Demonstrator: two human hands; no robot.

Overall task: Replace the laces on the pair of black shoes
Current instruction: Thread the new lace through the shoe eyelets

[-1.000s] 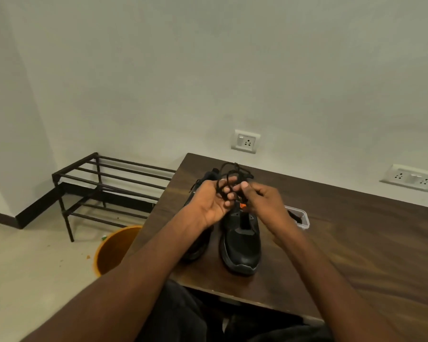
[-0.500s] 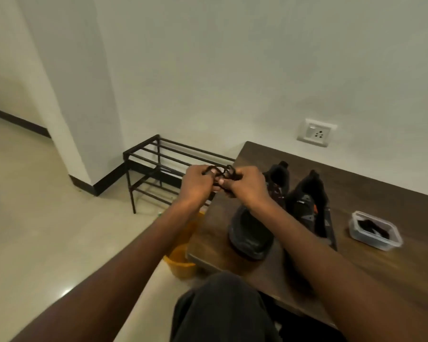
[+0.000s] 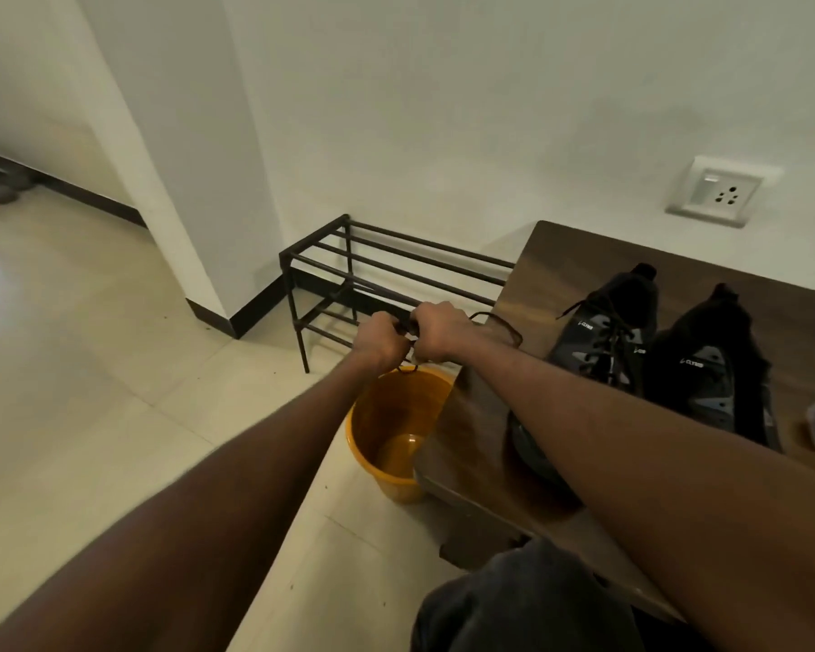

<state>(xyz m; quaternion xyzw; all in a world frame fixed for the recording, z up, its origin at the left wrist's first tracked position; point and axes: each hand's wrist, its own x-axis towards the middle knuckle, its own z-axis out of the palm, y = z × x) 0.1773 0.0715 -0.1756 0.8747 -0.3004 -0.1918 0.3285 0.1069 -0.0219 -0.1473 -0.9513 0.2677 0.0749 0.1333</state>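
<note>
Head view: at frame centre, a bundled black lace is gripped by the left hand and right hand, fingers curled round it, above an orange bucket on the floor. At right, two black shoes are seen standing on a wooden table.

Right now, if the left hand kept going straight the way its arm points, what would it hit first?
Probably the dark metal shoe rack beyond the left hand, though depth is unclear; the orange plastic bucket sits below it.
</note>
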